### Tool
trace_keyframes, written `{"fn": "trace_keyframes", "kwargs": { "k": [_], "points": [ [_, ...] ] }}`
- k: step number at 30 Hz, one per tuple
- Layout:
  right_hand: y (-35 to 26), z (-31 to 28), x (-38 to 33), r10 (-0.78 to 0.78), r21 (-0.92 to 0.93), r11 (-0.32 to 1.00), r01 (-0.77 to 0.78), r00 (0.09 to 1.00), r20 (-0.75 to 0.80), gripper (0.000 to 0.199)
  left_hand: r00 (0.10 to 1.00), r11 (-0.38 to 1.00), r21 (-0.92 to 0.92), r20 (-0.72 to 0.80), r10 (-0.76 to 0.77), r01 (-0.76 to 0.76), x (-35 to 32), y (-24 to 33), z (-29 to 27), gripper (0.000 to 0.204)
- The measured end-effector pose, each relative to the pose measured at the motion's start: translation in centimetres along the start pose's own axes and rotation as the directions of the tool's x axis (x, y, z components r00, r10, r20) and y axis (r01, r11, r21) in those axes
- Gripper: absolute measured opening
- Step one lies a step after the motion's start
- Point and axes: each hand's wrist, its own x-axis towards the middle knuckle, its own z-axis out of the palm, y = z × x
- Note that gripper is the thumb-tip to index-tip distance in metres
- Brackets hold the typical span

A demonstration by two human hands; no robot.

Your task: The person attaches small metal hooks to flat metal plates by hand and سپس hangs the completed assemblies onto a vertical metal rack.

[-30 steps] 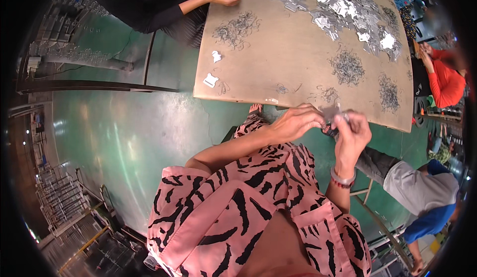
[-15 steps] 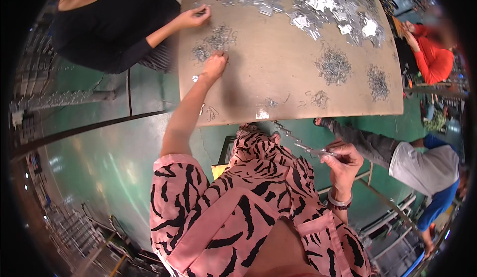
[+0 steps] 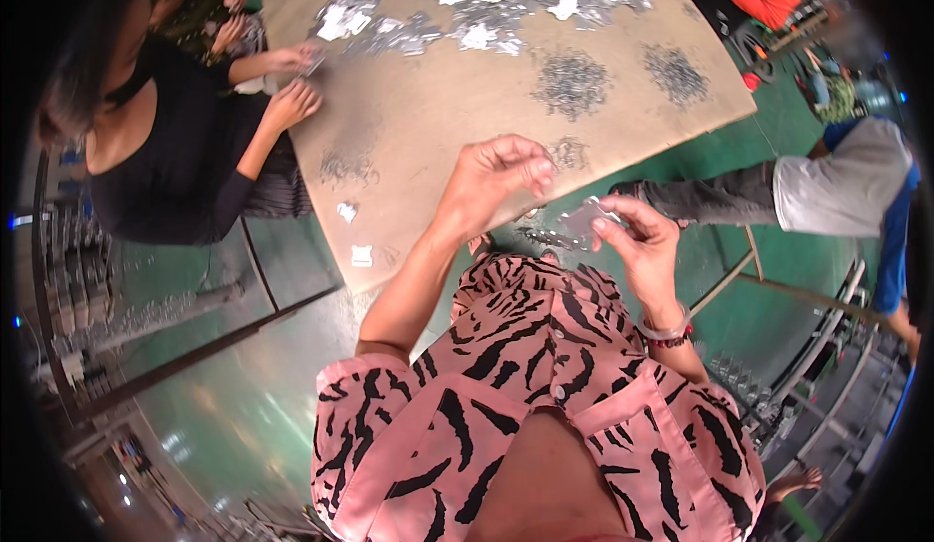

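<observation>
A worker in a pink shirt (image 3: 389,445) with black markings is holding a flat metal plate (image 3: 581,219) in the right hand (image 3: 642,235), the fingers clamping its edge just off the near side of a tan worktop (image 3: 418,104). The left hand (image 3: 491,177) is hovering nearby, apart from the plate, its fingers curling toward the thumb; whether they are pinching anything small is impossible to tell. A small cluster of wire pieces (image 3: 569,153) is lying just beyond the left fingertips, with two denser heaps of wire (image 3: 574,85) spreading farther back. Shiny plates (image 3: 477,36) are covering the far part of the surface, while a co-worker in black (image 3: 165,172) is working with both hands at the left edge.
</observation>
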Motion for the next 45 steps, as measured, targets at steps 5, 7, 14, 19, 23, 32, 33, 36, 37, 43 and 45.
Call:
{"fn": "trace_keyframes", "kwargs": {
  "k": [5, 7, 14, 19, 23, 32, 33, 36, 37, 43, 45],
  "points": [
    [-0.3, -2.4, -1.0, -0.030, 0.018, 0.999, 0.030, 1.000, -0.007, 0.021, 0.983, 0.982, -0.171, 0.147, 0.112, -0.086, -0.6, -0.4, 5.8, 0.005],
    [-1.1, -3.2, -1.7, -0.030, 0.063, 0.997, 0.034, 0.998, -0.061, 0.024, 0.970, 0.976, -0.170, 0.180, 0.166, -0.135, -0.2, -0.8, 7.3, 0.005],
    [-1.6, -6.4, -3.5, -0.046, 0.122, 0.989, 0.080, 0.964, -0.263, 0.038, 0.969, 0.978, -0.179, 0.202, 0.144, -0.108, 1.2, -1.6, 12.5, 0.006],
    [-1.3, -6.9, -3.7, -0.074, -0.055, 0.997, 0.055, 0.893, -0.444, 0.033, 0.972, 0.977, -0.200, 0.208, 0.112, -0.070, 1.6, -1.4, 11.3, 0.009],
    [-0.4, -8.6, -5.1, -0.156, -0.079, 0.988, 0.135, 0.799, -0.581, 0.030, 0.992, 0.920, 0.374, -0.003, 0.124, -0.114, 3.4, -6.1, 4.2, 0.009],
    [-3.0, -11.1, -4.3, -0.265, -0.177, 0.963, 0.203, 0.830, -0.490, 0.033, 0.778, 0.207, 0.823, -0.568, 0.267, 0.529, -4.0, -18.3, -19.9, 0.021],
    [-2.9, -12.1, -4.3, -0.271, -0.195, 0.961, 0.198, 0.824, -0.497, 0.035, 0.741, 0.202, 0.802, -0.596, 0.309, 0.561, -4.1, -17.0, -21.1, 0.023],
    [-4.2, -12.5, -3.6, -0.280, -0.217, 0.957, 0.193, 0.817, -0.504, 0.036, 0.689, 0.197, 0.791, -0.604, 0.400, 0.579, -5.0, -16.0, -24.9, 0.027],
    [-4.7, -11.9, -3.4, -0.300, -0.235, 0.950, 0.204, 0.800, -0.519, 0.036, 0.696, 0.202, 0.788, -0.610, 0.377, 0.581, -5.0, -16.3, -25.6, 0.027],
    [-4.8, -12.4, -3.9, -0.305, -0.273, 0.948, 0.166, 0.723, -0.620, 0.037, 0.848, -0.100, 0.861, -0.460, 0.262, 0.498, -0.3, -17.1, -25.3, 0.013],
    [-5.7, -10.0, -3.1, -0.260, -0.319, 0.947, 0.038, 0.673, -0.692, 0.036, 0.920, -0.018, 0.928, -0.367, 0.140, 0.373, 0.7, -15.2, -22.0, 0.013]
  ]
}}
